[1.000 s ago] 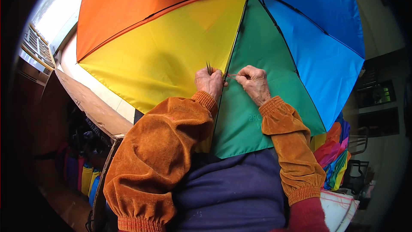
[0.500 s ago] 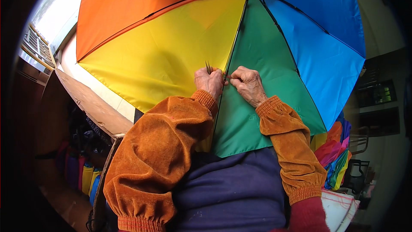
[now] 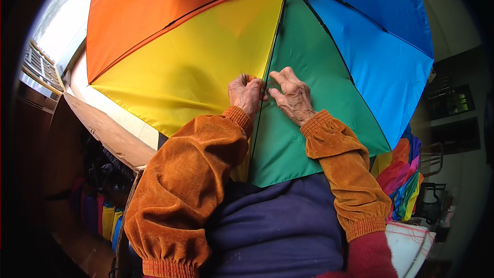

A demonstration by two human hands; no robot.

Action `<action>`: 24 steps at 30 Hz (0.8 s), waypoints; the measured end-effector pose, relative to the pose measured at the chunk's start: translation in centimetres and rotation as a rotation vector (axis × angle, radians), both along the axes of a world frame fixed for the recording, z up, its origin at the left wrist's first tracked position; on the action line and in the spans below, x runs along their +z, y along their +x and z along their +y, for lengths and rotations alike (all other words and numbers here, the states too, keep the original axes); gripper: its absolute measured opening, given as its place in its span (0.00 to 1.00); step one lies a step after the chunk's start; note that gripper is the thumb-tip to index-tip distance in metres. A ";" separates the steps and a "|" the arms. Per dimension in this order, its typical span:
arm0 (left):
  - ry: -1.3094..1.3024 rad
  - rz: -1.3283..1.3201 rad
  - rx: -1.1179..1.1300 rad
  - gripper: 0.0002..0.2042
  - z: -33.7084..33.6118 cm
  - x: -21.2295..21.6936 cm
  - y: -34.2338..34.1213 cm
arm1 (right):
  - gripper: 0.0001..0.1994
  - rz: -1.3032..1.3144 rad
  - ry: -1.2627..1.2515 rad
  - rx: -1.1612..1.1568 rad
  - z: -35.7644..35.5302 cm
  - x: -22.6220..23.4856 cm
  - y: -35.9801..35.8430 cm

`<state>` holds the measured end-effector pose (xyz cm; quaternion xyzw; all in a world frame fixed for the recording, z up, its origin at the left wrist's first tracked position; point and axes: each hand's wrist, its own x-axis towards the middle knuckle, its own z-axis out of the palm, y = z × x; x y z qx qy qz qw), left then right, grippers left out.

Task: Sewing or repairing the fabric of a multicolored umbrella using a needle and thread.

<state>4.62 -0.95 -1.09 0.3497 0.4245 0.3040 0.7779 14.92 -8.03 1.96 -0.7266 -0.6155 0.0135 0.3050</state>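
An open rainbow umbrella [image 3: 200, 57] lies over my lap with its inner side and black ribs facing me. My left hand [image 3: 246, 94] is closed at the black rib [image 3: 271, 54] along the seam between the yellow and green panels. Thin, dark pointed tips, like those of small thread snips [image 3: 244, 78], stick up from its fingers. Just right of the rib, over the green panel [image 3: 303, 139], my right hand [image 3: 292, 95] has thumb and forefinger apart. Nothing shows between them, though a fine thread or needle would be too small to make out.
On the left stands an open cardboard box [image 3: 105, 131] with rolled coloured umbrellas [image 3: 107, 221] beside its wall. More rainbow fabric [image 3: 404, 175] is heaped at the right, above a white sheet or sack [image 3: 409, 247]. A dark chair [image 3: 431, 201] stands farther off.
My right thumb and forefinger have parted from a pinch near the rib, and that hand has risen slightly. My left hand and the umbrella have shifted a little left in view.
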 end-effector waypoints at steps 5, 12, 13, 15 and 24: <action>0.033 -0.011 0.092 0.04 -0.1 -0.5 0.2 | 0.03 -0.450 -0.170 0.143 -1.2 0.2 2.5; 0.012 -0.081 0.108 0.03 -0.2 -0.6 0.1 | 0.03 -0.486 -0.325 -0.011 -5.3 4.7 8.2; 0.011 -0.077 0.097 0.03 -0.2 -0.5 0.0 | 0.04 -0.522 -0.297 -0.059 -5.2 5.3 8.7; 0.017 -0.082 0.095 0.03 -0.2 -0.1 0.0 | 0.07 -0.414 -0.114 -0.061 -4.0 6.5 7.7; 0.214 -0.034 0.164 0.07 -0.5 -1.6 0.1 | 0.07 -0.294 -0.246 0.208 4.1 1.0 -0.5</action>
